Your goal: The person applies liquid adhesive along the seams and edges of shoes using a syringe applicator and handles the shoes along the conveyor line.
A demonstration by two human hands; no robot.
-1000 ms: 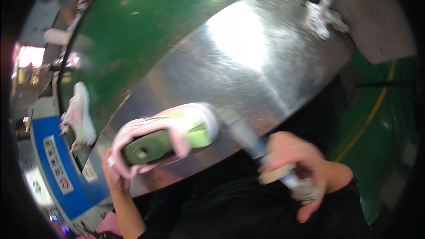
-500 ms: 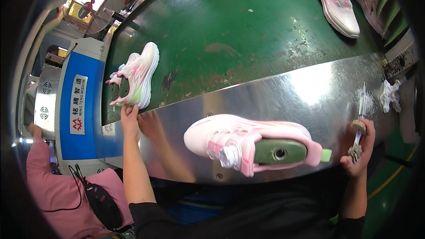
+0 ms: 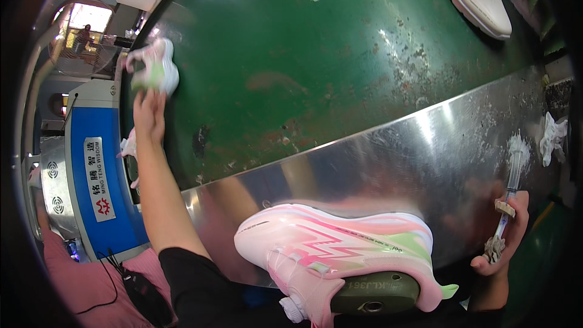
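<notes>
left hand [image 3: 149, 112] is stretched far out over the green conveyor belt [image 3: 303, 61], arm nearly straight, fingers reaching up to a pink and white sneaker [image 3: 155, 73] with a green patch, just beyond the fingertips. the blur there hides whether the fingers have closed on it; it reads as touching, grip not confirmed. right hand [image 3: 507, 237] sits low at the near edge of the polished steel table [image 3: 388, 164], wrist bent, fist closed around a thin glue brush [image 3: 507, 206] held upright, bristle end by the heel of the hand. between the two hands, close to the body, a second pink sneaker on a green last [image 3: 334, 249] lies on its side. judgement: the step in hand is the fetching of the far sneaker. the next move calls for a sure clasp on it before drawing it toward the table, the brush kept clear.
</notes>
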